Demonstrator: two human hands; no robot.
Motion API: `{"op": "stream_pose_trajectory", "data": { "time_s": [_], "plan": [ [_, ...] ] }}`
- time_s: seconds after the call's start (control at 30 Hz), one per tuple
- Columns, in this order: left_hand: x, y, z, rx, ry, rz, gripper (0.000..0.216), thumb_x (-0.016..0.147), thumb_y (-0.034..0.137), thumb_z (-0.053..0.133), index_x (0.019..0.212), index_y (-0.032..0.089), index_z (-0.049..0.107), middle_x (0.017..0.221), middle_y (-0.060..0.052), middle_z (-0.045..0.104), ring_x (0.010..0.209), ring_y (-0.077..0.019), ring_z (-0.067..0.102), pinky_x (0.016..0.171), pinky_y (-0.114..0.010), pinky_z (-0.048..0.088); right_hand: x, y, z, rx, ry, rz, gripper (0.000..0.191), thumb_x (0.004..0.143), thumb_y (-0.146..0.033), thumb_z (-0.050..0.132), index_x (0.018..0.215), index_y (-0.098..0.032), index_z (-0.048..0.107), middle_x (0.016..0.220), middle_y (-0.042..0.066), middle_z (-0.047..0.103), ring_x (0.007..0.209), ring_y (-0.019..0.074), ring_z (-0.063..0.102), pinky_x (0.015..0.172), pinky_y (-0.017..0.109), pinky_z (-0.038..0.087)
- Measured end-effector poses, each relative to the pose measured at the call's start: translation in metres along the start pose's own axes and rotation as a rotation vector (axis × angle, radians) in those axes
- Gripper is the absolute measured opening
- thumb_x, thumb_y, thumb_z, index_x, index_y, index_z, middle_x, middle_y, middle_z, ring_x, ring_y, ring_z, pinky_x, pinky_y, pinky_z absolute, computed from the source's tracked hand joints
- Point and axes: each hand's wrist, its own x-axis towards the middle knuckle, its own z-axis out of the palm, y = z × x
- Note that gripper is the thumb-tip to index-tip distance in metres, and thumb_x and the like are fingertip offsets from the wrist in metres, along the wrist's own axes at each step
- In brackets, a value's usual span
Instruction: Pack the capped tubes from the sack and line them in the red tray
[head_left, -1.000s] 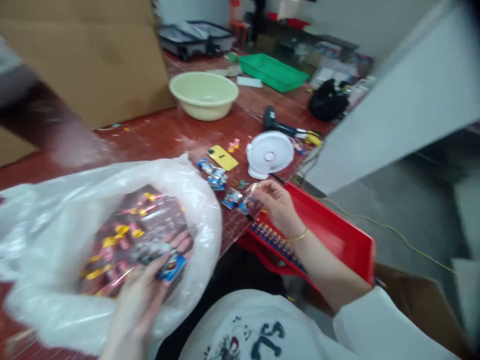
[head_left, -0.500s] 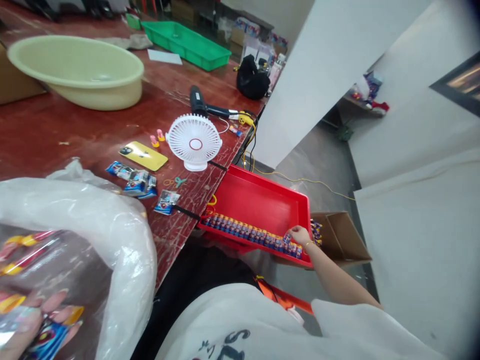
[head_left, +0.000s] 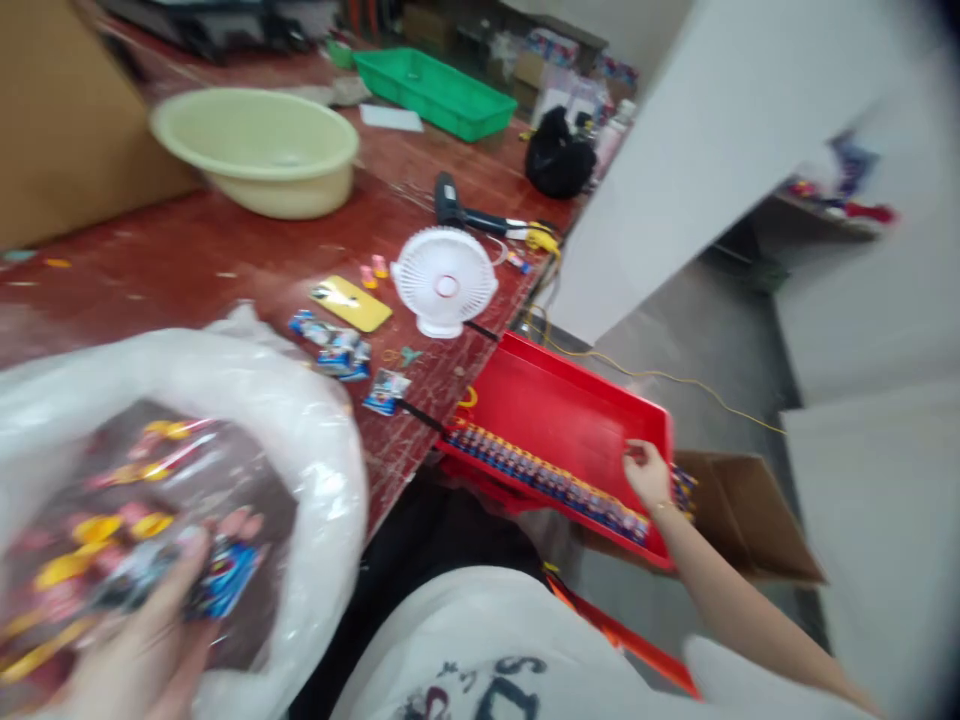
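My left hand [head_left: 142, 630] is inside a big clear plastic bag [head_left: 225, 400] on the red table, closed on a small blue packet [head_left: 225, 588] among several pink and yellow packets. My right hand [head_left: 646, 475] reaches out to the right end of a red tray [head_left: 570, 415] that sticks out past the table edge. A row of several small blue packets [head_left: 540, 478] stands along the tray's near wall. The hand's fingers are bent just above that row; whether they hold anything is blurred.
On the table lie loose blue packets [head_left: 334, 350], a yellow phone [head_left: 351, 302], a white fan [head_left: 444, 280], a black heat gun [head_left: 457, 205], a cream basin [head_left: 259, 150] and a green tray [head_left: 435, 92]. A cardboard box [head_left: 742, 515] sits beyond the red tray.
The view swung back left and blurred. My right hand lifted slightly off the packet row at the tray's right end. My left hand stays in the bag on the blue packet.
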Motion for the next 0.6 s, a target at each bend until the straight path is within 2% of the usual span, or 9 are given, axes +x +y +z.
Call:
{"op": "stream_pose_trajectory", "data": {
  "time_s": [0.1,0.17,0.2,0.27,0.3,0.33,0.4,0.5,0.6],
  "plan": [
    [-0.013,0.004,-0.003,-0.147,-0.068,-0.023,0.015,0.073,0.005,0.069,0.086,0.013,0.069,0.076,-0.001,0.076,0.089,-0.0243,0.071,0.065,-0.024,0.061,-0.008,-0.101,0.031,0.170,-0.069,-0.293,0.021,0.077,-0.032,0.055,0.094,-0.020,0.058,0.084,0.007,0.062,0.075,0.0220,0.059,0.075,0.041,0.050],
    [-0.015,0.004,-0.006,-0.203,-0.112,0.003,0.024,0.065,0.014,0.080,0.086,0.010,0.069,0.075,-0.006,0.075,0.081,-0.0248,0.072,0.069,-0.028,0.062,-0.038,-0.186,0.058,0.296,-0.198,-0.607,0.017,0.078,-0.027,0.059,0.094,-0.023,0.061,0.090,0.008,0.064,0.082,0.0231,0.060,0.081,0.042,0.049],
    [-0.015,0.003,-0.008,-0.222,-0.123,0.016,0.028,0.063,0.017,0.083,0.086,0.009,0.070,0.078,-0.008,0.075,0.081,-0.0254,0.072,0.071,-0.030,0.062,-0.059,-0.228,0.072,0.370,-0.293,-0.777,0.015,0.080,-0.023,0.058,0.095,-0.025,0.061,0.093,0.009,0.064,0.088,0.0243,0.060,0.084,0.043,0.049],
    [-0.015,0.001,-0.012,-0.258,-0.139,0.020,0.029,0.064,0.020,0.083,0.087,0.009,0.070,0.085,-0.012,0.075,0.084,-0.0267,0.072,0.076,-0.033,0.061,-0.107,-0.302,0.104,0.481,-0.673,-1.071,0.017,0.083,-0.019,0.055,0.097,-0.028,0.061,0.099,0.009,0.065,0.097,0.0263,0.060,0.088,0.046,0.049],
    [-0.016,0.000,-0.014,-0.278,-0.139,0.012,0.027,0.066,0.020,0.081,0.088,0.009,0.070,0.088,-0.013,0.075,0.086,-0.0268,0.072,0.077,-0.034,0.061,-0.131,-0.332,0.124,0.484,-0.810,-1.156,0.018,0.083,-0.018,0.056,0.095,-0.029,0.062,0.099,0.007,0.065,0.097,0.0258,0.061,0.089,0.046,0.050],
    [-0.017,-0.002,-0.016,-0.296,-0.133,0.001,0.025,0.068,0.019,0.080,0.089,0.010,0.070,0.090,-0.013,0.075,0.087,-0.0265,0.072,0.076,-0.034,0.061,-0.152,-0.356,0.145,0.490,-0.877,-1.198,0.016,0.081,-0.019,0.058,0.091,-0.030,0.062,0.097,0.005,0.066,0.096,0.0257,0.062,0.088,0.046,0.051],
    [-0.019,-0.004,-0.020,-0.321,-0.101,-0.023,0.026,0.068,0.018,0.080,0.090,0.011,0.069,0.090,-0.013,0.075,0.085,-0.0255,0.072,0.072,-0.033,0.062,-0.183,-0.387,0.192,0.501,-0.919,-1.193,0.010,0.076,-0.021,0.064,0.077,-0.029,0.058,0.085,0.006,0.065,0.091,0.0290,0.062,0.084,0.052,0.052],
    [-0.021,-0.005,-0.027,-0.345,-0.071,-0.032,0.031,0.065,0.022,0.083,0.090,0.011,0.068,0.090,-0.014,0.075,0.083,-0.0251,0.072,0.067,-0.032,0.062,-0.205,-0.404,0.252,0.521,-0.885,-1.099,0.017,0.081,-0.032,0.061,0.069,-0.026,0.050,0.073,0.007,0.059,0.094,0.0327,0.060,0.084,0.062,0.047],
    [-0.021,-0.004,-0.033,-0.372,-0.109,0.005,0.034,0.064,0.028,0.083,0.088,0.009,0.069,0.093,-0.017,0.074,0.083,-0.0264,0.072,0.063,-0.031,0.061,-0.209,-0.404,0.281,0.530,-0.874,-1.032,0.025,0.087,-0.044,0.054,0.074,-0.022,0.049,0.077,0.008,0.059,0.098,0.0296,0.058,0.087,0.059,0.045]
  ]
}}
